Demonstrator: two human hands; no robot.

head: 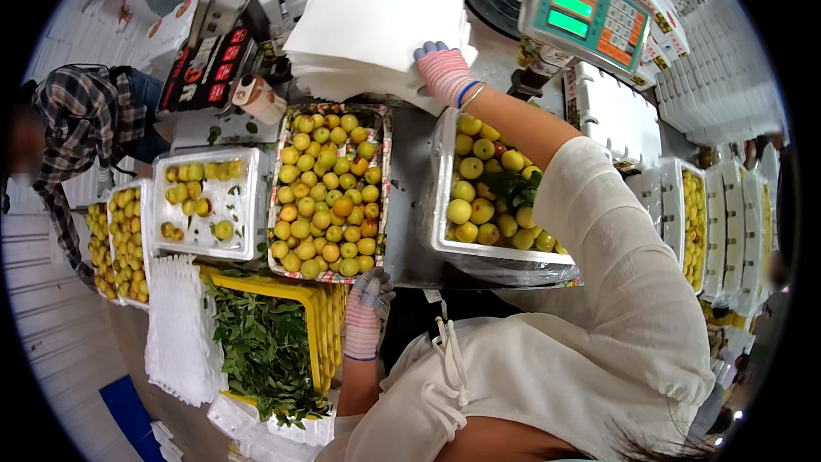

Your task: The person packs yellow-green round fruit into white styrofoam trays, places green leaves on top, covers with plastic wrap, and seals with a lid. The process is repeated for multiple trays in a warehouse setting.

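Note:
My right hand point(444, 72), in a striped knit glove with grey fingertips, rests on the right edge of a stack of white sheets point(378, 25); whether its fingers pinch a sheet is unclear. Gloved alike, my left hand point(369, 311) is at the near edge of a box lined with patterned paper point(272, 205) and filled with yellow-green fruit point(314, 205); its grip cannot be made out. Under my right forearm stands a white foam box point(442, 240) of larger yellow-green fruit point(482, 210) with green leaves point(513, 186) on top.
Left are a foam box point(221, 247) with some fruit, a yellow crate point(314, 314) of leafy stems and white foam netting point(179, 333). A drink cup point(260, 99) stands behind. A digital scale display point(587, 9) rises at back right. A person in a plaid shirt point(90, 109) bends at far left.

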